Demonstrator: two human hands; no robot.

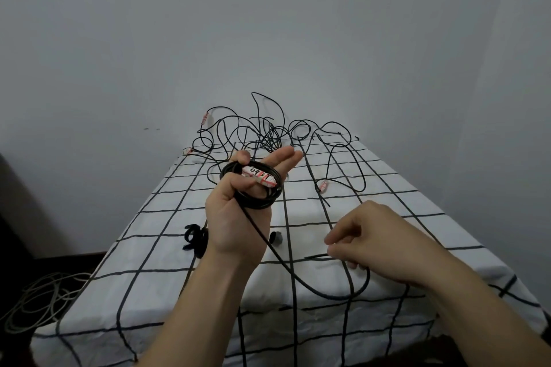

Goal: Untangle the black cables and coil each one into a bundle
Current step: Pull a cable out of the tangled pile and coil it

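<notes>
Left hand (235, 217) up over white black-gridded bench (149, 292), thumb clamping round coil of thin black cable (262, 206), fingers straight. Loose black tail (278, 256) drops from coil and sags rightward, long axis left-to-right. Right hand (375, 241) is nearer, grip pinching tail near its end. Next wrap likely goes up-left to coil. Tangle of black cables (268, 134) waits beyond coil.

Tangle (268, 134) at table (149, 277) far end; coil (231, 168) on left hand (238, 217) mid-table; right hand (381, 244), nearer and right, holds coil's tail (280, 260)
</notes>
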